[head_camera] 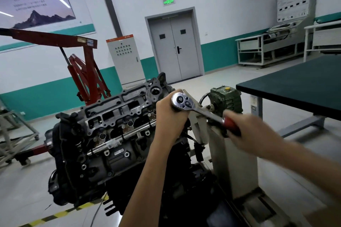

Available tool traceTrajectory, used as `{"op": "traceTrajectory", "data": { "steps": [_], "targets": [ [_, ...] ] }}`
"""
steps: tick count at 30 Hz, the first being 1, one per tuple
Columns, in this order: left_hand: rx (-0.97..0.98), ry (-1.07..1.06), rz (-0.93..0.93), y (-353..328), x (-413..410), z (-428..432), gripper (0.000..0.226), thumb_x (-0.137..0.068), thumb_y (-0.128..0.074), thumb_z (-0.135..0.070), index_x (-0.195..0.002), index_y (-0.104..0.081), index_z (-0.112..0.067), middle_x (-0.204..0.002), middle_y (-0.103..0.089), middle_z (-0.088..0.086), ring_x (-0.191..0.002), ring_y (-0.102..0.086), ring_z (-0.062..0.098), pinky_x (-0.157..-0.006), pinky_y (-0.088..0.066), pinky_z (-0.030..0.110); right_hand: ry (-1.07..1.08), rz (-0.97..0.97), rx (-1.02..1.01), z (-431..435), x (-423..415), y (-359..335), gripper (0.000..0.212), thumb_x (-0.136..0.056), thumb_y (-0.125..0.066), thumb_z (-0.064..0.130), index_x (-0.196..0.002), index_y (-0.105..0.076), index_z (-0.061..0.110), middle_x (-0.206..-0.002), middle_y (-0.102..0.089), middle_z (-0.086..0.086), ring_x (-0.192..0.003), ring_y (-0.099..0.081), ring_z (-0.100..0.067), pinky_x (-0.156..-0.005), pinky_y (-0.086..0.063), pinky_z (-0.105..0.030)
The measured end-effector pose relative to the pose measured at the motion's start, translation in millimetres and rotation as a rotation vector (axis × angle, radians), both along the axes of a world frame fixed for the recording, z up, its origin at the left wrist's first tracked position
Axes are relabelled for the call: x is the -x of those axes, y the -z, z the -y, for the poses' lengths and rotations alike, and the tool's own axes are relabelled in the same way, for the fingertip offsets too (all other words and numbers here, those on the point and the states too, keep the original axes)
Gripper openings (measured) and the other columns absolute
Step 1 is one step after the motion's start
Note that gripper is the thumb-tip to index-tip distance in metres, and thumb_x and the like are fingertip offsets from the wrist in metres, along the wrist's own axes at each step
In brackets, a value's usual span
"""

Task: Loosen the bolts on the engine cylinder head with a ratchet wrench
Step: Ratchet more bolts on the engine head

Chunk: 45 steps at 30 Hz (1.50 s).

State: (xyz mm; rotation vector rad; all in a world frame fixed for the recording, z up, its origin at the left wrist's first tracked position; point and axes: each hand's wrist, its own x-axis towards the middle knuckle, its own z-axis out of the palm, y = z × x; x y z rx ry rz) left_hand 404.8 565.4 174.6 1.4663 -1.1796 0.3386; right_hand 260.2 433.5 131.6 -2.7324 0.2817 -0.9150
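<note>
**Gripping the ratchet wrench (201,109) with both hands at the right end of the cylinder head (118,114)**

The left hand (168,116) is curled around the wrench's chrome head from below, with the round ratchet face turned up toward the camera. Whatever the tool sits on is hidden beneath that hand. The right hand (247,129) is blurred, but its fingers are plainly wrapped around the red grip at the far end of the handle. The shaft slants down and to the right between the two hands.

The cylinder head lies uncovered on top of the engine, tilted toward the viewer, with a metal rail running along its near edge. The engine hangs off the left side of a pale engine stand (232,155), and the wrench sits just over the stand's upper edge. A green gearbox (226,99) with a yellow cap is mounted at the stand's top, just behind the wrench shaft.

Further off — well apart from the hands — a red engine hoist (86,72) stands left of the engine. A dark-topped workbench (295,86) stands to the right, and a grey double door (175,46) is set in the back wall beside a pale electrical cabinet (125,59). Yellow-and-black floor tape (60,214) runs under the engine's near left corner.
</note>
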Motion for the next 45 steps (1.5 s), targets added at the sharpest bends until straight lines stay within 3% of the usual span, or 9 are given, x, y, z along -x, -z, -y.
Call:
{"op": "traceTrajectory", "data": {
  "steps": [6, 12, 18, 21, 25, 28, 32, 42, 45],
  "targets": [
    [-0.075, 0.002, 0.022, -4, -1, -6, 0.041, -0.075, -0.064, 0.008, -0.067, -0.056, -0.031, -0.06, -0.058, -0.014, -0.057, -0.051, 0.004, -0.057, -0.043, 0.016, 0.052, -0.002, 0.324, 39, -5, -61, 0.029, -0.068, -0.07, 0.003, -0.093, -0.057, 0.009, -0.069, -0.059, -0.004, -0.055, -0.046, -0.018, -0.058, -0.034, -0.024],
    [0.084, -0.044, 0.088, 10, 3, 0, 0.023, -0.074, -0.065, 0.006, -0.073, -0.051, -0.012, -0.065, -0.055, -0.003, -0.059, -0.047, 0.011, -0.057, -0.039, 0.021, -0.01, 0.06, -0.133, -20, 5, 14, 0.027, -0.075, -0.069, 0.009, -0.098, -0.055, 0.014, -0.063, -0.046, 0.013, -0.054, -0.052, -0.003, -0.053, -0.045, -0.015],
    [0.075, -0.024, -0.014, 12, 0, 7, 0.048, -0.076, -0.061, 0.01, -0.064, -0.039, -0.031, -0.055, -0.044, -0.015, -0.053, -0.035, 0.002, -0.05, -0.031, 0.02, -0.064, 0.302, -0.509, -90, -17, 57, 0.021, -0.071, -0.067, 0.004, -0.087, -0.054, 0.011, -0.051, -0.051, 0.005, -0.057, -0.056, -0.008, -0.043, -0.042, -0.013],
    [0.052, 0.008, -0.025, 9, 1, 5, 0.042, -0.073, -0.056, 0.008, -0.06, -0.041, -0.029, -0.054, -0.046, -0.012, -0.052, -0.037, 0.002, -0.05, -0.034, 0.024, -0.04, 0.194, -0.384, -64, -11, 53, 0.027, -0.072, -0.066, 0.007, -0.097, -0.055, 0.009, -0.054, -0.051, 0.005, -0.049, -0.053, -0.014, -0.046, -0.044, -0.02],
    [0.021, 0.02, -0.005, 4, 2, 3, 0.051, -0.073, -0.06, 0.011, -0.056, -0.05, -0.036, -0.052, -0.05, -0.014, -0.05, -0.04, 0.001, -0.049, -0.032, 0.013, 0.011, 0.002, -0.006, 0, 4, 8, 0.034, -0.074, -0.068, 0.009, -0.106, -0.056, 0.014, -0.062, -0.044, 0.017, -0.052, -0.046, 0.005, -0.048, -0.032, -0.007],
    [0.016, 0.028, -0.035, 3, 2, 2, 0.035, -0.078, -0.067, 0.005, -0.061, -0.051, -0.021, -0.058, -0.052, 0.006, -0.055, -0.041, 0.008, -0.053, -0.037, 0.026, 0.039, -0.01, 0.286, 38, 3, -44, 0.029, -0.069, -0.069, 0.005, -0.094, -0.056, 0.012, -0.065, -0.056, 0.002, -0.054, -0.055, -0.018, -0.051, -0.042, -0.026],
    [0.0, 0.011, -0.014, 2, 2, 0, 0.019, -0.078, -0.068, 0.005, -0.068, -0.056, -0.006, -0.064, -0.057, 0.013, -0.056, -0.044, 0.021, -0.053, -0.039, 0.032, 0.024, -0.006, 0.451, 53, -9, -76, 0.024, -0.068, -0.066, 0.004, -0.087, -0.054, 0.011, -0.067, -0.058, -0.003, -0.054, -0.046, -0.019, -0.052, -0.035, -0.026],
    [0.096, -0.047, 0.018, 11, 3, 5, 0.037, -0.074, -0.064, 0.005, -0.073, -0.048, -0.028, -0.062, -0.051, -0.011, -0.058, -0.044, 0.005, -0.057, -0.039, 0.019, -0.01, 0.26, -0.355, -69, -12, 50, 0.028, -0.067, -0.071, 0.007, -0.088, -0.057, 0.019, -0.046, -0.042, 0.011, -0.048, -0.053, 0.003, -0.046, -0.038, -0.003],
    [0.092, -0.028, -0.006, 9, 1, 5, 0.037, -0.075, -0.063, -0.003, -0.067, -0.04, -0.032, -0.057, -0.045, -0.014, -0.054, -0.037, 0.003, -0.053, -0.033, 0.015, -0.083, 0.312, -0.567, -101, -23, 55, 0.033, -0.068, -0.067, 0.005, -0.073, -0.047, 0.03, -0.065, -0.059, 0.011, -0.052, -0.055, 0.001, -0.042, -0.035, -0.003]
  ]
}}
